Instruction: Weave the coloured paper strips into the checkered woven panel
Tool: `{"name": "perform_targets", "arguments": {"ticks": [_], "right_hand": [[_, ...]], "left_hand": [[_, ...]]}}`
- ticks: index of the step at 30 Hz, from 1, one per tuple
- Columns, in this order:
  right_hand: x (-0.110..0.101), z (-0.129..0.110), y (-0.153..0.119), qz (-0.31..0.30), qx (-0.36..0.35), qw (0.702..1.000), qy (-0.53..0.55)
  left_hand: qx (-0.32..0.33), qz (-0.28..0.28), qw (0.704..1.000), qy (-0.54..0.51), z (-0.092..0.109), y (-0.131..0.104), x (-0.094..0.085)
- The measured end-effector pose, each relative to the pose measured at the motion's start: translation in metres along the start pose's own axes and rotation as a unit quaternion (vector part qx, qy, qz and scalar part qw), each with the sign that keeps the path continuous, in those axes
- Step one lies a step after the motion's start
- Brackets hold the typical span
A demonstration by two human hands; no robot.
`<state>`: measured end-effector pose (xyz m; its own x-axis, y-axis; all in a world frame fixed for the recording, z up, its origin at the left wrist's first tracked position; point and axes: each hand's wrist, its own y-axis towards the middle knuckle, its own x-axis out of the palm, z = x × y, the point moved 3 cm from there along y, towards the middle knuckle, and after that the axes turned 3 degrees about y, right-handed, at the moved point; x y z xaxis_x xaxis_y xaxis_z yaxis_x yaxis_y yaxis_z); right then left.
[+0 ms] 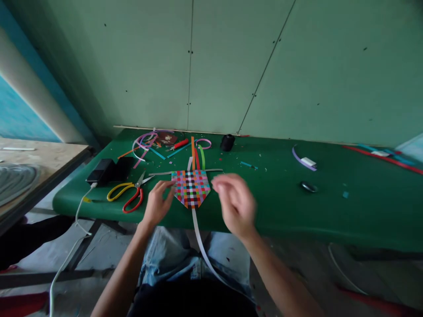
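A woven mat of many-coloured strips (191, 188) lies on the green table, its near end narrowing to a blunt point. A long white strip (198, 237) runs from that end down over my lap. Orange, red and green strips (193, 154) stick out from its far edge. My left hand (159, 202) is at the mat's left edge, thumb and fingers apart, fingertips touching it. My right hand (236, 202) is just off the right edge, fingers curled towards the thumb; motion blur hides whether anything is between them.
Scissors with yellow and red handles (134, 191) lie open left of the mat. Behind them are a black device (102, 171) with a white cable, a red-handled tool (179, 144) and loose strips. A black spool (227, 142), purple strip (303, 160) and dark oval object (308, 187) are rightward.
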<state>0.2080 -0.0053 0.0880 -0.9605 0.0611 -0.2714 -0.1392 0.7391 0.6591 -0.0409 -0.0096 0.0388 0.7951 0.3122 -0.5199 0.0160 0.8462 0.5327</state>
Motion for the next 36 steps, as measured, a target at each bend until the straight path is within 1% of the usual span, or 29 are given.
{"name": "perform_targets", "arguments": {"ticks": [1, 3, 5, 7, 8, 10, 12, 14, 17, 20, 29, 33, 36], "right_hand": [[0.005, 0.016, 0.008, -0.004, 0.009, 1.000, -0.005], [0.019, 0.056, 0.028, -0.032, 0.038, 0.998, -0.029], [0.035, 0.100, 0.049, -0.084, 0.069, 0.992, -0.068], [0.048, 0.136, 0.063, -0.129, 0.079, 0.984, -0.093], [0.053, 0.149, 0.067, -0.148, 0.075, 0.981, -0.101], [0.058, 0.164, 0.066, -0.176, 0.057, 0.977, -0.108], [0.059, 0.168, 0.059, -0.193, 0.040, 0.974, -0.107], [0.058, 0.166, 0.049, -0.198, 0.033, 0.974, -0.105], [0.056, 0.162, 0.038, -0.185, 0.039, 0.975, -0.113], [0.058, 0.162, 0.033, -0.172, 0.045, 0.975, -0.132], [0.062, 0.159, 0.029, -0.184, 0.049, 0.967, -0.170], [0.059, 0.151, 0.028, -0.154, 0.026, 0.971, -0.183], [0.058, 0.143, 0.026, -0.145, 0.009, 0.965, -0.220]], "left_hand": [[0.018, -0.025, 0.999, 0.044, 0.001, 0.008, 0.013], [0.029, -0.054, 0.990, 0.127, -0.001, 0.027, 0.035], [0.020, -0.105, 0.974, 0.199, -0.009, 0.045, 0.054], [0.018, -0.155, 0.958, 0.238, -0.018, 0.059, 0.068], [0.022, -0.169, 0.955, 0.243, -0.022, 0.064, 0.073], [0.035, -0.189, 0.951, 0.240, -0.031, 0.069, 0.081], [0.046, -0.200, 0.951, 0.233, -0.038, 0.070, 0.085], [0.048, -0.203, 0.951, 0.228, -0.046, 0.071, 0.086], [0.046, -0.204, 0.953, 0.220, -0.055, 0.073, 0.085], [0.048, -0.203, 0.955, 0.212, -0.061, 0.075, 0.084], [0.054, -0.202, 0.959, 0.189, -0.064, 0.074, 0.083], [0.057, -0.206, 0.959, 0.185, -0.064, 0.075, 0.082], [0.059, -0.207, 0.959, 0.183, -0.064, 0.076, 0.081]]}}
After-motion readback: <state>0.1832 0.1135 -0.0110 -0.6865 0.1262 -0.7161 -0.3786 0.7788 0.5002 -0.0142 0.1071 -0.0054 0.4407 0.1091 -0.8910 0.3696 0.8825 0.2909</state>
